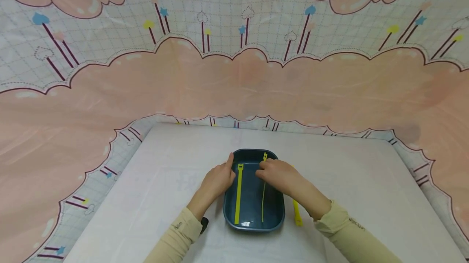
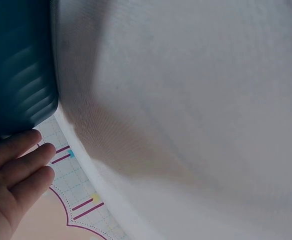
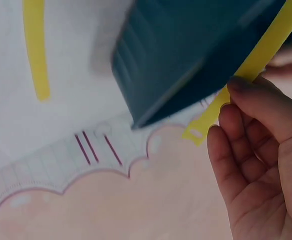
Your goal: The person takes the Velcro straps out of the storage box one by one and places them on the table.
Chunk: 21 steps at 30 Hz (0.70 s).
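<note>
Nearest are two pale yellow-green fabric sleeves, with a small black object showing beside the left cuff. Just right of the tray, a flat yellow strap lies on the white-covered desk, partly hidden by the right forearm. The dark blue, rounded rectangular tray stands between the forearms, its long sides running away from the person. Inside, along its left side, lies a flat yellow strip with a slotted head, the head at the far end. The right hand pinches another slotted yellow band between thumb and index finger, close to its slotted end; the band hangs over the right half of the tray, and whether its lower tip touches the bottom cannot be told. The left hand, fingers extended, rests at the tray's far left edge. Beyond the desk hangs a peach-and-white cloth printed with clouds and grid lines.
</note>
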Available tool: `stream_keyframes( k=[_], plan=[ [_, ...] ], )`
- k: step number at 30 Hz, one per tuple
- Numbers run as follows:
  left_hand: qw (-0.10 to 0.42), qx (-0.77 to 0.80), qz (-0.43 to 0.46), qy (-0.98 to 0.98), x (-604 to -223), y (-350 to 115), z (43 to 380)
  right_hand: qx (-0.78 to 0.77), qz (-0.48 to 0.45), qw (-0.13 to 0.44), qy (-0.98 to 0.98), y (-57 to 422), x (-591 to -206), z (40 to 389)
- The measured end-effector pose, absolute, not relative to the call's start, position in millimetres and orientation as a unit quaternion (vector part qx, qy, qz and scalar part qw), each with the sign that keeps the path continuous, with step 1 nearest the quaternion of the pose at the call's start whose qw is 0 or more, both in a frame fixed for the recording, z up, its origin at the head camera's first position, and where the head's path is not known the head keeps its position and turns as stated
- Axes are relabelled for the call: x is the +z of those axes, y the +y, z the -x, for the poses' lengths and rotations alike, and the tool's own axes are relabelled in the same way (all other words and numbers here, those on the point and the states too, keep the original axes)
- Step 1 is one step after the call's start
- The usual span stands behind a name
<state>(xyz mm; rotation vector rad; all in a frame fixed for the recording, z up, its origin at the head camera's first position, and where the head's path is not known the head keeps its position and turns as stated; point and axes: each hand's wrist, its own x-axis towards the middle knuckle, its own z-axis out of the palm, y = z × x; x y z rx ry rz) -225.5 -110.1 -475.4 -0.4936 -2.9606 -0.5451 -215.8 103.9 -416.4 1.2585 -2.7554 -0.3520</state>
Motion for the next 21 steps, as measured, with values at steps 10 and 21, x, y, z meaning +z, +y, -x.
stream_keyframes(
  k=[10, 21],
  plan=[
    [0.047, -0.181, 0.158, -0.970, -475.6, -109.9, 225.4, -0.064, -0.401, 0.109, -0.907, 131.1, -388.0, 214.1],
    [0.043, -0.183, 0.157, -0.970, -475.4, -110.8, 224.7, 0.051, -0.287, 0.109, -0.950, 158.5, -373.9, 223.5]
  ],
)
